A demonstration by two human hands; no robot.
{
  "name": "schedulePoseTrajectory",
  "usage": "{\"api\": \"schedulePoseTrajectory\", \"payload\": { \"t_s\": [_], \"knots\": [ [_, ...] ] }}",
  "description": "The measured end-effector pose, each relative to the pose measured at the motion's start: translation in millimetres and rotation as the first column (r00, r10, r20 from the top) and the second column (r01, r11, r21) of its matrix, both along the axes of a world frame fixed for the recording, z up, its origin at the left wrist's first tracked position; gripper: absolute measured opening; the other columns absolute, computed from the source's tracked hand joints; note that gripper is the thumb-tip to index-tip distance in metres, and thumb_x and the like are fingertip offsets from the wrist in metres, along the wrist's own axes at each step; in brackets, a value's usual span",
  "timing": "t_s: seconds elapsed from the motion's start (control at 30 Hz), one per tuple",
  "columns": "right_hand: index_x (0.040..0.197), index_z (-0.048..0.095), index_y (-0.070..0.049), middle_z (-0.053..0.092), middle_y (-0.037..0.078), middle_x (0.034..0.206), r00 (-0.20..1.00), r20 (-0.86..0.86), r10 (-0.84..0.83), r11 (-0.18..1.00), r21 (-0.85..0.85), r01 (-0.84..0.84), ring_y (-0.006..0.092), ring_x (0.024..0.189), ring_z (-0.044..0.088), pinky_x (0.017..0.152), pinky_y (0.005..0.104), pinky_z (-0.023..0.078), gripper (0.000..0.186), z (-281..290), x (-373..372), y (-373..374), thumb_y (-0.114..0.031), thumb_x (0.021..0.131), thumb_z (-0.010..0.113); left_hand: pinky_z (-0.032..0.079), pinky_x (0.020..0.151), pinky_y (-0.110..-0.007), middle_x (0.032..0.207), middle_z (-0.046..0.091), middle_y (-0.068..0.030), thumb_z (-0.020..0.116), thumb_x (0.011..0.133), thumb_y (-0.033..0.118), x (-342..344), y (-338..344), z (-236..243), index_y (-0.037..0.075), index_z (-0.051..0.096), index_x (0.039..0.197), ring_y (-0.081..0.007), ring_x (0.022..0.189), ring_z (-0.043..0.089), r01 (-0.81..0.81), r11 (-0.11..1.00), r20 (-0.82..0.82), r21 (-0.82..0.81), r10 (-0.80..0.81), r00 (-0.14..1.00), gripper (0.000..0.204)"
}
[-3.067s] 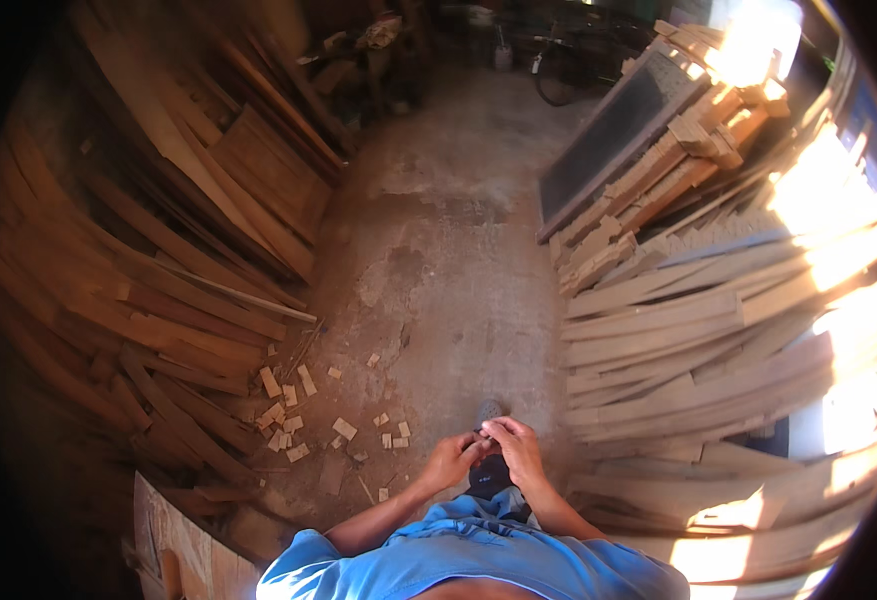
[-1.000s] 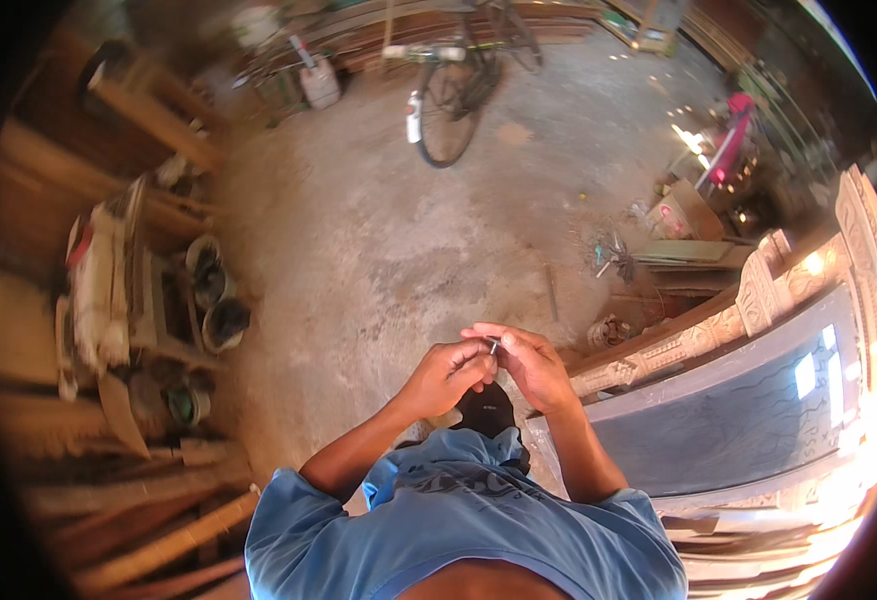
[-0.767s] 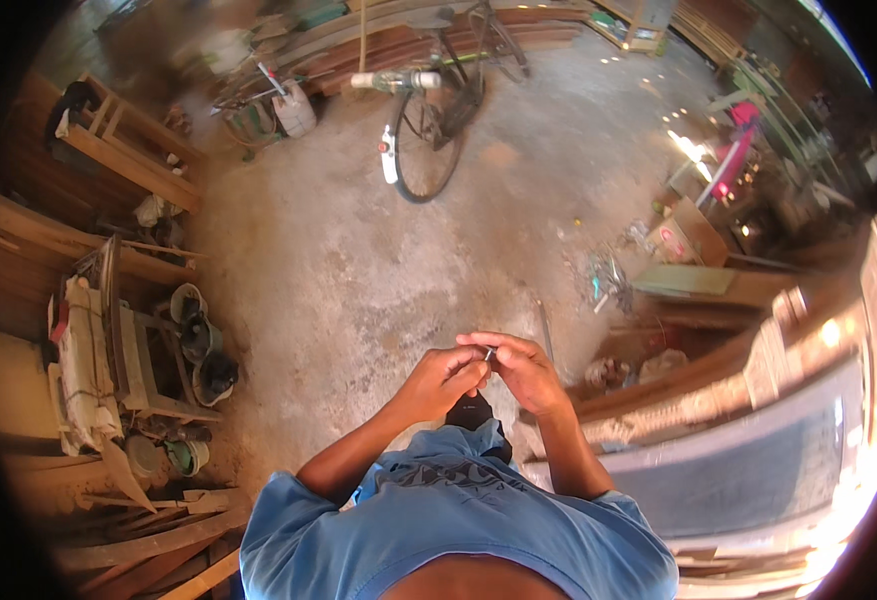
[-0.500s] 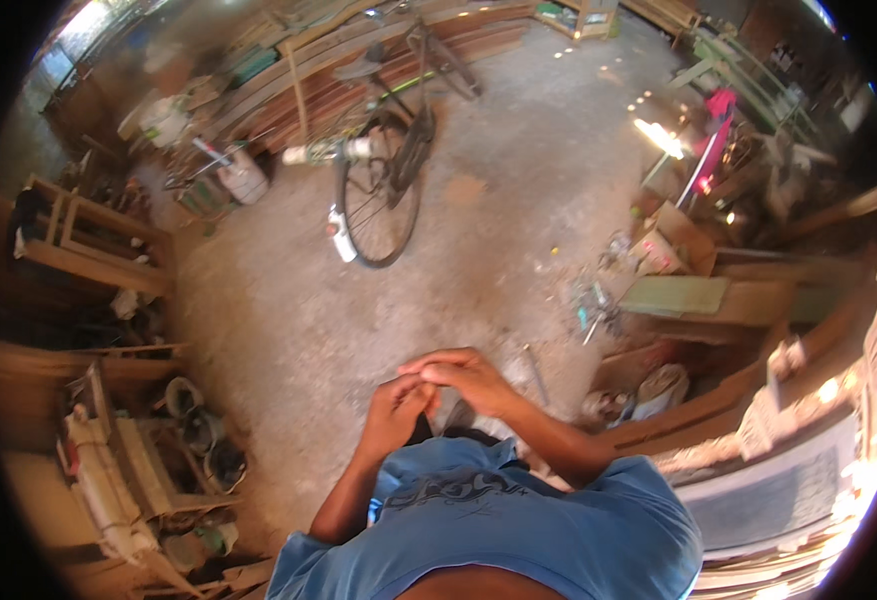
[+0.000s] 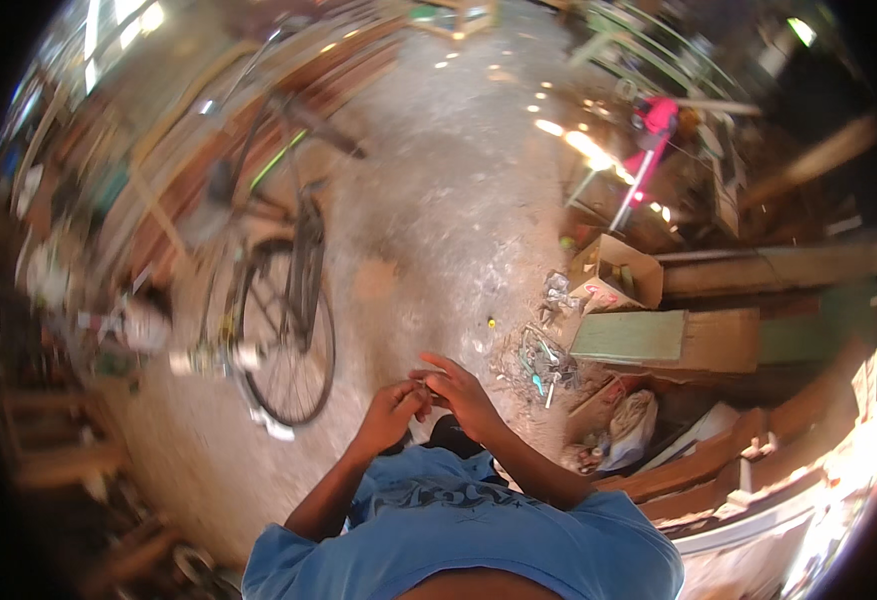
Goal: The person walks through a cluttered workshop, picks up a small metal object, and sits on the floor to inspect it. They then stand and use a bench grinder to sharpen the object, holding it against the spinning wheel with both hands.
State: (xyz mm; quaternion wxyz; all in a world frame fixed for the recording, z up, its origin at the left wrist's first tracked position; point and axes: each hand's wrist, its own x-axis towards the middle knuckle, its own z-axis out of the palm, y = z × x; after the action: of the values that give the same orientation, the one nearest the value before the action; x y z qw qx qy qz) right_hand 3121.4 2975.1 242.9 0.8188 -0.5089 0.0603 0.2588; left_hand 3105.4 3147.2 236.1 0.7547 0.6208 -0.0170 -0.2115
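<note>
Both hands are held together in front of the blue shirt, above the floor, with the forearms angled inward from either side. The left hand is curled, its fingers bent toward the midline, and its forearm is inclined up and to the right. The right hand is set slightly higher, its forearm slanted up and to the left, one finger extended and the others bent toward the left fingertips. The fingertips of both hands are brought close together; whether they touch cannot be resolved. The grip is narrow on both sides, but whether a small item is pinched there cannot be told, the gap being blurred and partly covered by the fingers. The nearest large object, a bicycle, is located toward the floor's left edge, its front wheel lying beyond the left hand and apart from it. Near the floor's right edge, beyond the right hand, a tangle of thin scraps is noted, with a green board just beside it and an open cardboard box behind the board.
</note>
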Motion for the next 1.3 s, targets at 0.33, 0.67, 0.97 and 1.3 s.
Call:
{"api": "schedulePoseTrajectory", "payload": {
  "t_s": [0.33,0.67,0.97,1.3],
  "knots": [
    [0.122,0.065,-0.001,0.067,0.008,0.11,0.907,-0.04,-0.419,0.894,-0.193,0.404,0.017,0.098,0.065,0.084,0.0304,0.055,0.034,-39.5,280.8,-92.3,-0.024,0.098,0.061,0.05,0.07,-0.029,0.083,0.066,-0.0066,0.056,0.098,0.019,383.9,-83.5,-36.0,-0.004,0.066,0.096,-0.0128,0.073,0.062,0.585,0.748,-0.025,0.313,-0.61,0.792,0.025],
    [0.115,0.071,-0.001,0.071,0.006,0.092,0.925,0.342,-0.163,0.928,-0.264,0.262,0.0125,0.078,0.062,0.07,0.0267,0.05,0.029,-24.6,688.4,-176.1,-0.021,0.095,0.063,0.055,0.08,-0.029,0.097,0.07,-0.0121,0.059,0.098,0.018,724.0,-160.2,-9.5,-0.006,0.064,0.114,-0.0165,0.086,0.067,0.159,0.987,-0.183,0.028,-0.151,0.971,0.03],
    [0.086,0.069,0.002,0.058,0.004,0.064,0.801,0.003,-0.598,0.701,-0.484,0.525,0.0104,0.054,0.056,0.052,0.028,0.051,0.041,-76.2,999.7,-299.4,-0.038,0.095,0.06,0.058,0.074,-0.028,0.092,0.069,-0.0088,0.063,0.095,0.015,1053.9,-209.7,-59.3,-0.003,0.067,0.109,-0.0159,0.076,0.069,0.015,0.991,-0.274,0.131,0.022,0.961,0.023],
    [0.128,0.058,0.003,0.068,0.014,0.11,0.457,-0.046,-0.888,0.459,-0.064,0.886,0.0237,0.103,0.065,0.09,0.0368,0.053,0.051,-41.1,1126.5,-394.2,-0.039,0.098,0.06,0.055,0.073,-0.028,0.086,0.069,-0.0078,0.065,0.093,0.011,1312.6,-474.1,-28.2,-0.004,0.067,0.101,-0.0137,0.079,0.066,0.687,0.646,0.15,0.333,-0.756,0.637,0.017]
  ]
}}
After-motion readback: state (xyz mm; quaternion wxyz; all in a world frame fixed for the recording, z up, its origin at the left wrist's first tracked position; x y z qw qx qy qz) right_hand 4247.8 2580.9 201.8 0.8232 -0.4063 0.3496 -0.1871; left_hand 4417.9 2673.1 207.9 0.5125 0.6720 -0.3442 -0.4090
